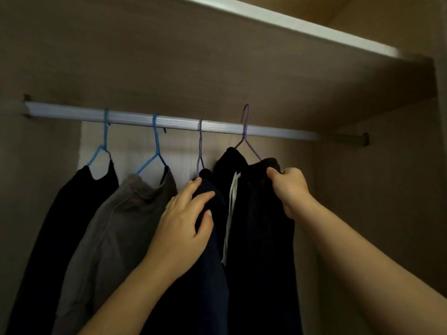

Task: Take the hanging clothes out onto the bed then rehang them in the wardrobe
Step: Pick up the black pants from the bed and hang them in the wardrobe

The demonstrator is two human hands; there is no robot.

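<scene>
Right hand grips black garment; bottom cropped.

Wardrobe contents, counted.

- Ribbed pale metal hanging rail: 1.
- Rail end brackets: 2, namely the left bracket and the right bracket.
- White-edged shelf board: 1.
- Thin wire hangers: 4 in all.
  - Blue: 2, the first blue hanger and the second blue hanger.
  - Purple: 2, the first purple hanger and the second purple hanger.
- Hanging garments: 4, one to each hanger.
  - Plain black garment: 1.
  - Grey garment: 1.
  - Navy garment: 1.
  - Black drawstring garment: 1.
- White drawstring: 1.
- Bare hands: 2, the left hand and the right hand.
</scene>
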